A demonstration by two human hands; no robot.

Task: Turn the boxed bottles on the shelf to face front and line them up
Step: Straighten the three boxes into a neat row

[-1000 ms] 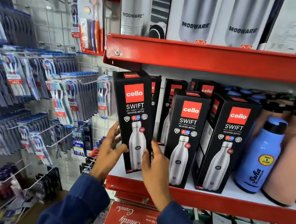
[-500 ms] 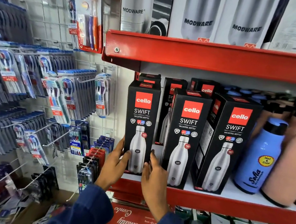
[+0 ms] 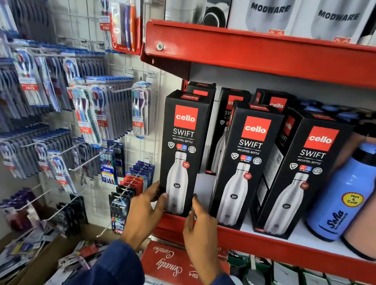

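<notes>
Three black boxed bottles stand in the front row of the red shelf (image 3: 264, 243). The left box (image 3: 183, 142) is upright at the shelf's left end with its front face toward me. My left hand (image 3: 143, 215) grips its lower left corner, thumb on the front. My right hand (image 3: 201, 230) presses its fingertips against the lower right edge. The middle box (image 3: 245, 164) and the right box (image 3: 303, 172) are turned slightly and show part of a side panel. More of the same boxes (image 3: 274, 101) stand behind them, partly hidden.
A blue flask (image 3: 343, 193) and a pink flask (image 3: 373, 211) stand right of the boxes. The upper red shelf (image 3: 266, 52) hangs close above with white boxes (image 3: 269, 10) on it. A wire rack of toothbrush packs (image 3: 84, 113) fills the left. Red cartons (image 3: 169, 265) lie below.
The left box was tilted and held out to the left of the shelf. It now stands upright on the shelf's left end, and both hands have slid down to its base.
</notes>
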